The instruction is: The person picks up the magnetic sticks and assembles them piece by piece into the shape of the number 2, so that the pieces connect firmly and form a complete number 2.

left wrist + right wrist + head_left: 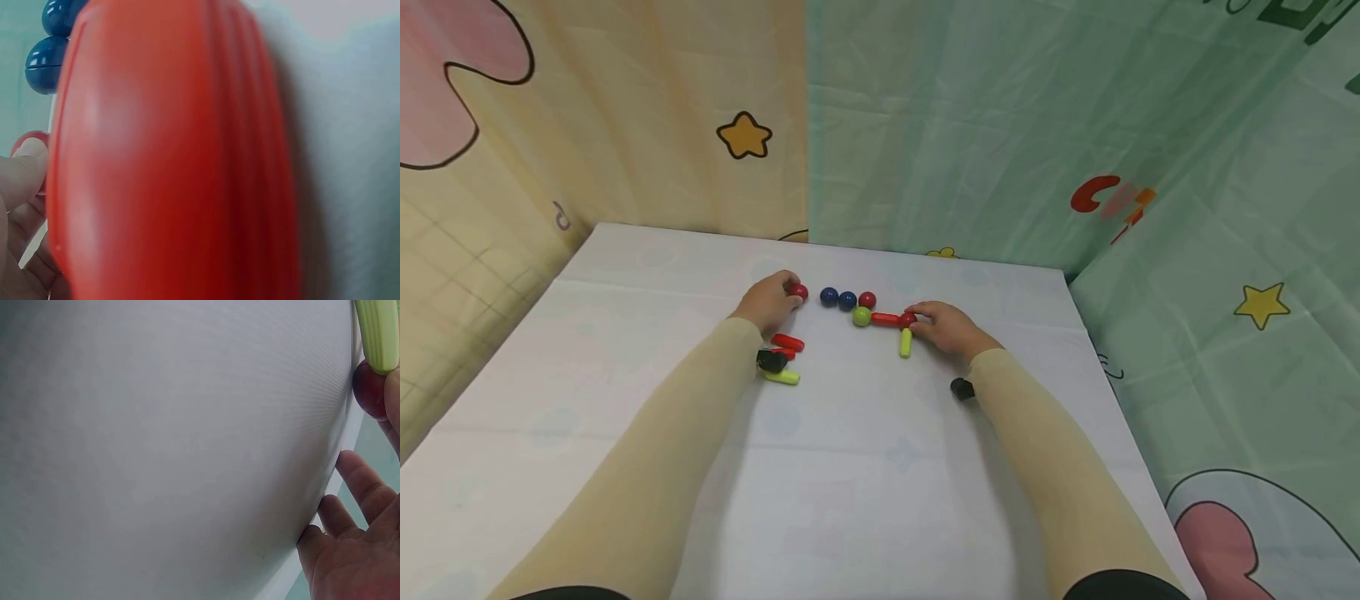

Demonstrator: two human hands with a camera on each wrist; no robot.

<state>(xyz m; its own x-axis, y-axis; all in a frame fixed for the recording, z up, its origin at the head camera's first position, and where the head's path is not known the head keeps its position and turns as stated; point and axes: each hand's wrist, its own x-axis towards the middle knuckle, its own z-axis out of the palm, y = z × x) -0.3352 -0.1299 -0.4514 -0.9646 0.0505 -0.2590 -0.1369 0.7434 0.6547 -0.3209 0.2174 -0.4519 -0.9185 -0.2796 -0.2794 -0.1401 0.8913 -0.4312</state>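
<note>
My left hand (765,302) pinches a red ball (800,292) at the left end of the ball group; its thumb lies on the ball in the left wrist view. To the right are two blue balls (838,299) and another red ball (867,300). A green ball (862,316), a red rod (885,319) and a further red ball (907,321) form a line. That last ball is between the thumb and forefinger of my right hand (953,328), the other fingers touching the table. From it a yellow-green rod (378,334) points toward me.
By the left wrist lie red rods (787,342) and a yellow-green rod (782,377). Very near the left wrist camera, a red rod (156,150) blocks much of the view. Patterned curtains (940,125) hang behind the white table (850,483).
</note>
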